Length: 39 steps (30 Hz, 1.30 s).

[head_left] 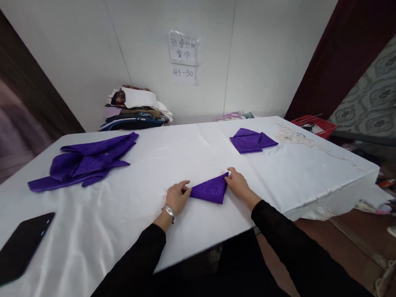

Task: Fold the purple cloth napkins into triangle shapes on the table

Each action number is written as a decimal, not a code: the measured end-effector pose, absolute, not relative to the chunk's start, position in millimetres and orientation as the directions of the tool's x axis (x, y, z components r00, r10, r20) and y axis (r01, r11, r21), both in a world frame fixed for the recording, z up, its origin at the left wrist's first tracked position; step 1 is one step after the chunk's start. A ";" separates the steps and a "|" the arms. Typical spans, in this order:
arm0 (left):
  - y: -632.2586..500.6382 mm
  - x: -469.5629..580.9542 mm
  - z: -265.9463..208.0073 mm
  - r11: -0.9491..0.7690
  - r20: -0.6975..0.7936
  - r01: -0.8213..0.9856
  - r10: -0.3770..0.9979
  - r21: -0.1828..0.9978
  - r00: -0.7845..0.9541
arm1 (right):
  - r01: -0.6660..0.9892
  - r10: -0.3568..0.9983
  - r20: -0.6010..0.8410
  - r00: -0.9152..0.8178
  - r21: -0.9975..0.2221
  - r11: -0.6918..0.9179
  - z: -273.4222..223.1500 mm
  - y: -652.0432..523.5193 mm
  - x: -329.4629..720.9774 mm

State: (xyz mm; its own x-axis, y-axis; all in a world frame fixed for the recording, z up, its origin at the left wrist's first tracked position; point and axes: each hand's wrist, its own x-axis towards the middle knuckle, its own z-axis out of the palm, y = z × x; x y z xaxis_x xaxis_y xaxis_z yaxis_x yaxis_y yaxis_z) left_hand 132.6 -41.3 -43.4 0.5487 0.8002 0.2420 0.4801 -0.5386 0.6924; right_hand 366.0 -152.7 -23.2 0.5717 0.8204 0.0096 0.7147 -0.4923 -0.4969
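A purple cloth napkin [211, 189], folded into a small triangle, lies near the front edge of the white-covered table [205, 235]. My left hand [178, 196] pinches its narrow left point between thumb and fingers; a silver bracelet circles that wrist. At the napkin's upper right corner, my right hand [236, 182] is closed on the cloth. Farther back on the right rest folded purple napkins [250, 140], how many I cannot tell. A loose, crumpled heap of purple cloth [85, 162] lies on the left of the table.
A dark phone or tablet [20, 247] lies at the left front of the table. Folded clothes [135, 108] are stacked by the back wall, below handwritten paper signs [184, 51]. A red basket [316, 125] stands beyond the right edge. A white cable [395, 263] trails over the floor.
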 end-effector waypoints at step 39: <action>-107.9 191.4 -42.2 -0.926 0.142 0.294 0.332 0.237 0.933 | 0.877 0.993 0.061 -0.099 -0.466 0.117 -26.5 -142.7 322.0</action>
